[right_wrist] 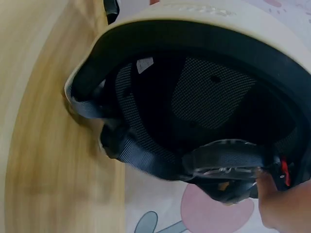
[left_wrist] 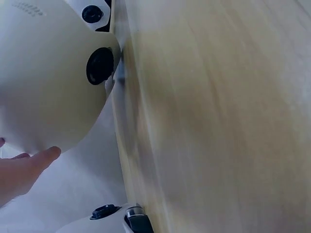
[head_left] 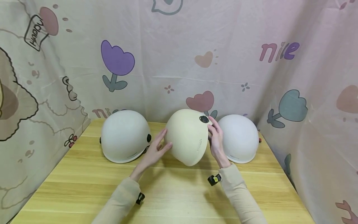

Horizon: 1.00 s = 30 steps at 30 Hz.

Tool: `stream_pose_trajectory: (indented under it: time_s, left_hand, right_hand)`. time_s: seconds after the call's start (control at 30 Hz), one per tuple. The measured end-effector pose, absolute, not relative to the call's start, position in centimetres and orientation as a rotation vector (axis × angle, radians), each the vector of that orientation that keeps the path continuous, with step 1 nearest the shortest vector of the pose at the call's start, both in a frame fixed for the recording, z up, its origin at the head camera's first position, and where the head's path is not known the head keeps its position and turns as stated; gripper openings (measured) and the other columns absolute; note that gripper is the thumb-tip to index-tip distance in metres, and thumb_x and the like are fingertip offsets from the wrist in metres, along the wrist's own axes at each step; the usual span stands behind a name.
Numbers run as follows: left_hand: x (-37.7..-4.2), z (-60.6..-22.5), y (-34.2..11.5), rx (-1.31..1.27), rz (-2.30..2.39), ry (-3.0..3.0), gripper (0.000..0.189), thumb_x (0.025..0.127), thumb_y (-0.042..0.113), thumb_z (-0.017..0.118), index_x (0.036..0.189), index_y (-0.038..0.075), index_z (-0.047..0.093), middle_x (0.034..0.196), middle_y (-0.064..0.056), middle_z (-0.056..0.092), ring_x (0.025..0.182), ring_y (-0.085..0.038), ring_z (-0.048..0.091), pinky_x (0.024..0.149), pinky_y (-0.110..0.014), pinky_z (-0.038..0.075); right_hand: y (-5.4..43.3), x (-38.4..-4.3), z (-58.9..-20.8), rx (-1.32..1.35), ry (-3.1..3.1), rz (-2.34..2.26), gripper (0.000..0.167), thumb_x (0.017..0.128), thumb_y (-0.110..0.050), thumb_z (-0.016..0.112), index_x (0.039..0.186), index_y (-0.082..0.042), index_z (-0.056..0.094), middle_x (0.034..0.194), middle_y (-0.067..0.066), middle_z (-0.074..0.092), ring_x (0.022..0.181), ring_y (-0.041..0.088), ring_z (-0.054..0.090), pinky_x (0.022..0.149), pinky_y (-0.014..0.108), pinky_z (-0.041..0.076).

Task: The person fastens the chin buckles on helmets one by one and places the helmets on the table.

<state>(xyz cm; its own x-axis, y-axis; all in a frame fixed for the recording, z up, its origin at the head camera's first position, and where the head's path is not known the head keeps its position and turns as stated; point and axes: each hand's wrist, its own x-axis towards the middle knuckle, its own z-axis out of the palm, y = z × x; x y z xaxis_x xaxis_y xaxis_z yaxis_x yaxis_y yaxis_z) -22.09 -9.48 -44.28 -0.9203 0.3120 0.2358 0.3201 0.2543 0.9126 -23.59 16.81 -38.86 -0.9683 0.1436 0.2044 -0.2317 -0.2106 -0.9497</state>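
Observation:
A cream helmet [head_left: 185, 137] is tilted on its side in the middle of the head view, between both hands. My left hand [head_left: 155, 151] lies against the shell's left side, fingers spread and fairly straight. At the opposite rim, my right hand [head_left: 216, 141] grips the edge below a round black knob [head_left: 204, 119]. The right wrist view looks into the helmet's black padded lining [right_wrist: 214, 92]; black straps [right_wrist: 146, 155] and a red buckle piece [right_wrist: 285, 171] show near the right thumb [right_wrist: 272, 199]. Another black knob [left_wrist: 100, 66] is seen in the left wrist view.
A white helmet [head_left: 124, 135] sits upright on the left of the wooden table [head_left: 179, 199], and a second white helmet [head_left: 240, 137] sits on the right, close behind my right hand. A printed curtain [head_left: 167, 56] hangs behind the table and along both sides.

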Motion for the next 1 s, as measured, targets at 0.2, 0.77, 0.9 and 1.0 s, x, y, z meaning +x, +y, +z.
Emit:
stream_pose_trajectory:
  time_s: [0.2, 0.77, 0.9, 1.0]
  left_hand:
    - [-22.0, -44.5, -9.6, -0.629, -1.826, -2.51, 0.074, 0.103, 0.027, 0.059, 0.163, 0.022, 0.016, 0.171, -0.01, 0.008, 0.155, -0.043, 0.014, 0.119, -0.065, 0.027]
    - [-22.0, -44.5, -8.9, -0.585, -1.844, -2.538, 0.077, 0.101, 0.03, 0.062, 0.163, 0.028, 0.017, 0.171, -0.008, 0.009, 0.152, -0.045, 0.022, 0.118, -0.063, 0.031]
    - [-21.9, -44.4, -8.7, -0.594, -1.848, -2.531, 0.077, 0.101, 0.03, 0.063, 0.162, 0.029, 0.017, 0.171, -0.008, 0.008, 0.152, -0.046, 0.022, 0.118, -0.065, 0.03]
    - [-22.0, -44.5, -8.6, -0.608, -1.84, -2.531, 0.077, 0.101, 0.03, 0.062, 0.163, 0.028, 0.017, 0.171, -0.009, 0.007, 0.152, -0.048, 0.021, 0.117, -0.066, 0.029]
  right_hand:
    - [17.1, -23.6, -38.6, 0.101, -1.811, 2.302, 0.047, 0.106, -0.01, 0.042, 0.153, -0.005, 0.04, 0.13, 0.002, 0.052, 0.089, 0.003, 0.062, 0.078, 0.019, 0.055]
    - [17.9, -23.4, -38.5, 0.028, -2.069, 2.083, 0.057, 0.1, -0.022, 0.059, 0.151, -0.008, 0.035, 0.127, 0.006, 0.051, 0.092, 0.005, 0.057, 0.073, 0.016, 0.055]
    - [18.0, -23.3, -38.4, -0.014, -2.186, 1.952, 0.061, 0.099, -0.027, 0.062, 0.151, -0.011, 0.035, 0.123, 0.009, 0.053, 0.094, 0.007, 0.054, 0.079, 0.015, 0.05]
    - [18.3, -23.2, -38.4, -0.016, -2.217, 1.944, 0.059, 0.102, -0.03, 0.058, 0.152, -0.012, 0.033, 0.124, 0.012, 0.053, 0.094, 0.007, 0.055, 0.08, 0.015, 0.05]
